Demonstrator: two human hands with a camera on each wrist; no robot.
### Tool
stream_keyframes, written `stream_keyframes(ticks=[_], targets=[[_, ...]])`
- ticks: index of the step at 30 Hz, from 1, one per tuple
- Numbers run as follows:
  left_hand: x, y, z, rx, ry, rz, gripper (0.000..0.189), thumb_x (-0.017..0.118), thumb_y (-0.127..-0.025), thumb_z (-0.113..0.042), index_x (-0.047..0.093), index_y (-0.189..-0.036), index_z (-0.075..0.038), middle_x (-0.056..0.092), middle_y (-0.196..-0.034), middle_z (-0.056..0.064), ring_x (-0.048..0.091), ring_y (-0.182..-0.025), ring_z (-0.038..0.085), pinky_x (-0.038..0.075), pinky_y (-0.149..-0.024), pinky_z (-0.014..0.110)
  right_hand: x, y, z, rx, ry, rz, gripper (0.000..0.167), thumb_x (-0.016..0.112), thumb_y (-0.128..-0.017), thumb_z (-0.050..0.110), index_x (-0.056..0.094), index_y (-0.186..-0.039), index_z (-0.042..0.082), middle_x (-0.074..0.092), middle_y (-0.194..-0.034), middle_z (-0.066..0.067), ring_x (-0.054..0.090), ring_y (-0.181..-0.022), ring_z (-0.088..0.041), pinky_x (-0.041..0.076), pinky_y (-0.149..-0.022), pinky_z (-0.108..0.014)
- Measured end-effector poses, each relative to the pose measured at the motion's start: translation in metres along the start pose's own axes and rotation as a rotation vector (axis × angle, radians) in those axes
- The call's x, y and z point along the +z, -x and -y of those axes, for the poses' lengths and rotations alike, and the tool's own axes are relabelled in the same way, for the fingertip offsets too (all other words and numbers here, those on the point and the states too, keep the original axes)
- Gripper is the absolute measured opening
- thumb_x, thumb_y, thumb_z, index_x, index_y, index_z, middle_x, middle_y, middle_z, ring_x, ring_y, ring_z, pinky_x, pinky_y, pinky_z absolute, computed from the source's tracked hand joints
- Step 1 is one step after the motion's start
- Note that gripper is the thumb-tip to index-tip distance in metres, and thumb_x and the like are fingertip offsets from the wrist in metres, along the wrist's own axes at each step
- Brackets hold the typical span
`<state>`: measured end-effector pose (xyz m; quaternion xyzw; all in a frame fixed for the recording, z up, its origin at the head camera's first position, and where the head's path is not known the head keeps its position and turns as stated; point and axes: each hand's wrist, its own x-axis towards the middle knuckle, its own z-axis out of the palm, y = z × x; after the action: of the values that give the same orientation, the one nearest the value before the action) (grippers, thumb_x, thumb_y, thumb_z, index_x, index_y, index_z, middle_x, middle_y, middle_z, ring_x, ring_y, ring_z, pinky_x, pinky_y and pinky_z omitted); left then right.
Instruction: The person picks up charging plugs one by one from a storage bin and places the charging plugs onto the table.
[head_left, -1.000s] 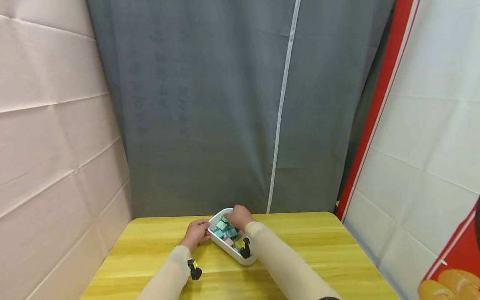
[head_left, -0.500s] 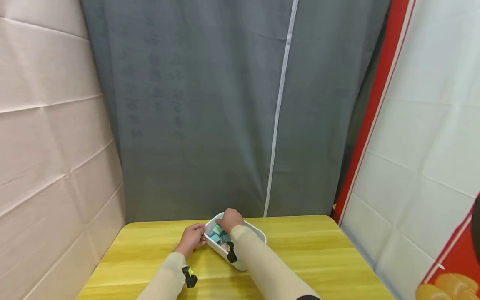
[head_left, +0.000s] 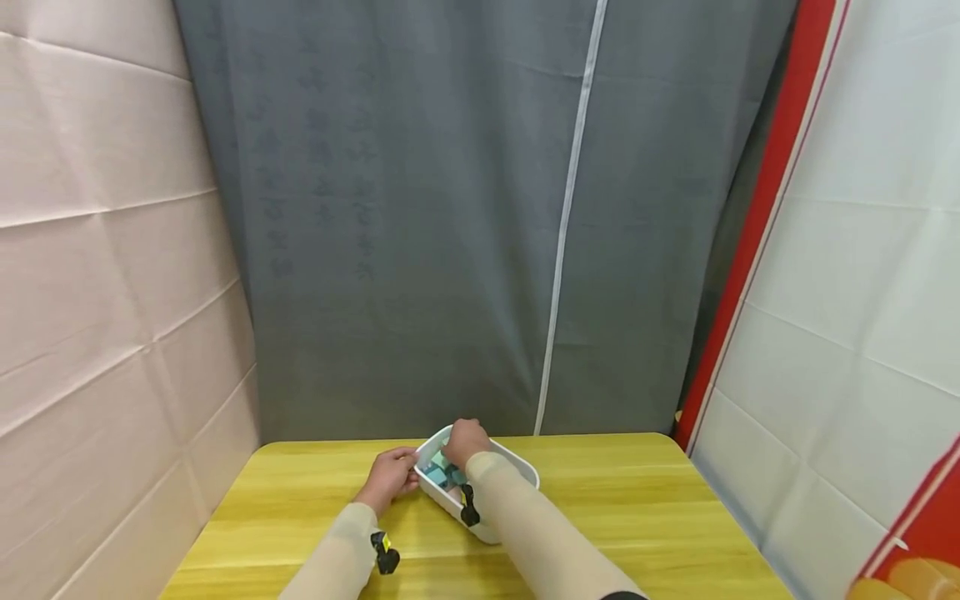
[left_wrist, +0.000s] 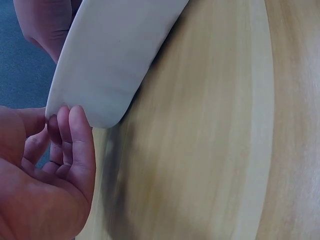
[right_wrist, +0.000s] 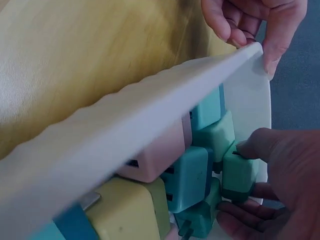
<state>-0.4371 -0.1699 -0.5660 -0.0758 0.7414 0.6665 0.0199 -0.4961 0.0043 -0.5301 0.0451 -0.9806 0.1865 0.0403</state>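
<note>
A white plastic bin [head_left: 517, 463] sits on the table, filled with several pastel charger plugs with dark port slots. My left hand [head_left: 389, 477] pinches its left corner, thumb over the rim and fingers against the outer wall, as the left wrist view shows [left_wrist: 55, 170]. My right hand [head_left: 467, 442] reaches into the far end. In the right wrist view, its thumb and fingers grip a green charger plug [right_wrist: 239, 170]. Close by lie a teal charger plug [right_wrist: 189, 177], a pink one [right_wrist: 162, 152] and a yellow one [right_wrist: 125, 207]. My right forearm hides part of the bin in the head view.
The yellow wood-grain table [head_left: 630, 500] extends on both sides of the bin. A grey curtain [head_left: 420, 250] hangs right behind its far edge. Pale panels stand at left [head_left: 112, 292] and right [head_left: 840, 333].
My right hand has shifted slightly left within the bin, and its forearm now covers more of the contents. My left hand keeps its hold on the corner. The head view has shifted a little.
</note>
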Motion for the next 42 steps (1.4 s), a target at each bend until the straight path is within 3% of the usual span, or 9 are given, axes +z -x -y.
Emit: stream_keyframes(ticks=[6, 12, 19, 25, 34, 42], targets=[[0.000, -0.003, -0.004, -0.012, -0.017, 0.005, 0.038, 0.057, -0.116, -0.014, 0.063, -0.146, 0.007, 0.068, -0.101, 0.017, 0.069, -0.082, 0.022, 0.067, -0.081, 0.035, -0.016, 0.009, 0.000, -0.055, -0.039, 0.061, 0.037, 0.091, -0.093, 0.030, 0.078, -0.108, -0.001, 0.067, -0.103, -0.012, 0.060, -0.083, -0.022, 0.060, -0.083, -0.041], [0.001, 0.005, -0.005, -0.036, 0.023, 0.018, 0.038, 0.057, -0.116, -0.012, 0.061, -0.146, 0.010, 0.068, -0.102, 0.019, 0.069, -0.081, 0.023, 0.068, -0.082, 0.035, -0.031, 0.031, -0.004, -0.169, -0.115, 0.066, 0.042, 0.090, -0.093, 0.027, 0.074, -0.117, -0.004, 0.064, -0.105, -0.011, 0.060, -0.087, -0.021, 0.061, -0.089, -0.041], [0.002, 0.013, -0.010, -0.039, 0.038, 0.042, 0.040, 0.056, -0.117, -0.014, 0.059, -0.147, 0.012, 0.069, -0.101, 0.017, 0.070, -0.084, 0.023, 0.067, -0.089, 0.040, -0.046, 0.067, -0.018, -0.268, -0.196, 0.082, 0.046, 0.091, -0.091, 0.029, 0.074, -0.123, 0.002, 0.063, -0.111, -0.006, 0.059, -0.088, -0.015, 0.060, -0.085, -0.034], [-0.001, 0.016, -0.014, -0.022, 0.061, 0.065, 0.041, 0.054, -0.118, -0.014, 0.057, -0.148, 0.014, 0.070, -0.110, 0.025, 0.070, -0.083, 0.021, 0.067, -0.088, 0.039, -0.055, 0.106, -0.024, -0.374, -0.216, 0.065, 0.044, 0.091, -0.089, 0.030, 0.075, -0.124, 0.008, 0.059, -0.103, 0.004, 0.055, -0.083, -0.008, 0.052, -0.077, -0.026], [0.001, 0.012, -0.007, -0.017, 0.050, 0.063, 0.040, 0.052, -0.118, -0.014, 0.057, -0.147, 0.013, 0.070, -0.110, 0.024, 0.070, -0.086, 0.024, 0.067, -0.087, 0.038, -0.054, 0.156, -0.020, -0.515, -0.214, 0.085, 0.041, 0.094, -0.085, 0.029, 0.077, -0.120, 0.017, 0.059, -0.110, 0.009, 0.054, -0.090, -0.002, 0.053, -0.082, -0.023], [0.002, 0.010, -0.003, -0.041, 0.042, 0.070, 0.042, 0.052, -0.119, -0.016, 0.056, -0.151, 0.011, 0.069, -0.118, 0.025, 0.069, -0.090, 0.024, 0.067, -0.088, 0.035, -0.037, 0.183, -0.019, -0.537, -0.150, 0.221, 0.040, 0.094, -0.090, 0.035, 0.073, -0.122, 0.023, 0.055, -0.110, 0.014, 0.052, -0.094, 0.000, 0.053, -0.086, -0.021]])
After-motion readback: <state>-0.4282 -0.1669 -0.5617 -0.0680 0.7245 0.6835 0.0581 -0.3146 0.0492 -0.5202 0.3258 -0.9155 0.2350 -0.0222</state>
